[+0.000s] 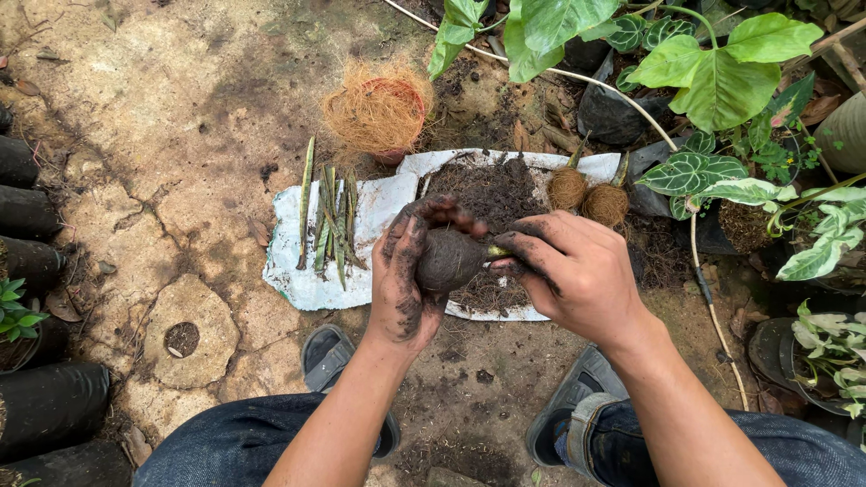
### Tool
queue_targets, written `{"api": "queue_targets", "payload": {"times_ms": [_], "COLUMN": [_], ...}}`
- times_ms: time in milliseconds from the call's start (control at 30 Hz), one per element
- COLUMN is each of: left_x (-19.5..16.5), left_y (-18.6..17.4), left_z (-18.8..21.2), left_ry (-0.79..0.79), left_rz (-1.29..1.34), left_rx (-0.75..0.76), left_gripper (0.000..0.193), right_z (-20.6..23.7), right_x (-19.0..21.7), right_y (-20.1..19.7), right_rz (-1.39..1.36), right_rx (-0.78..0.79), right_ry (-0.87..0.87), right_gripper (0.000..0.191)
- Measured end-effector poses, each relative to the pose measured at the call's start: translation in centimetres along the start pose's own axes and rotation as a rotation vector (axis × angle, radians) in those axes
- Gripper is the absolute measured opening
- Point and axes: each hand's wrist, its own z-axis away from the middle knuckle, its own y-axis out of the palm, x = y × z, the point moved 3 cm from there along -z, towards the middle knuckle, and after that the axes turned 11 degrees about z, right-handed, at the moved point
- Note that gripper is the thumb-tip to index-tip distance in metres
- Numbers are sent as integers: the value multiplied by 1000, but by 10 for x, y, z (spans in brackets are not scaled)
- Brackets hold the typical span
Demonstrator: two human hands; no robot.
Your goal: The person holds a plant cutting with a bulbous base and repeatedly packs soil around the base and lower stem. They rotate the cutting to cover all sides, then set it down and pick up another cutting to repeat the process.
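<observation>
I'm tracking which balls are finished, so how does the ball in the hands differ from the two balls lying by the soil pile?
The held ball is dark, bare soil; the two fibre balls are tan and wrapped in coir. The held ball sits clasped between the left hand and right hand, above the sheet; the fibre balls rest beside the soil pile. The held ball looks larger. All are roundish, each with a cutting stub sticking out.

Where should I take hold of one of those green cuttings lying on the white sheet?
Probably by the middle of the stem, coming from above with thumb and finger across it. The green cuttings lie flat and lengthwise on the white sheet, overlapping in a loose bundle; the one at the left edge lies apart, so it looks easiest to pinch. Both hands are busy: left hand and right hand hold the soil ball.
</observation>
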Motion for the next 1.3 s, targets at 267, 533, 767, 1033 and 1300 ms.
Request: {"api": "queue_targets", "payload": {"times_ms": [267, 533, 767, 1033, 1300], "left_x": [0, 0, 1, 1, -2], "left_y": [-1, 2, 1, -1, 2], "left_z": [-1, -1, -3, -4, -2], "left_ry": [24, 8, 5, -12, -4], "left_rz": [34, 0, 36, 42, -14], "left_rx": [-32, -26, -87, -125, -45], "left_gripper": [37, 46, 48, 46, 42], "right_z": [2, 3, 5, 5, 9], "right_x": [0, 0, -1, 1, -3], "right_y": [3, 3, 6, 9, 11], "right_rz": [-4, -7, -18, -27, -52], "right_rx": [-10, -4, -1, 0, 37], "right_ry": [-3, 12, 3, 22, 72], "right_gripper": [37, 36, 33, 33, 28]}}
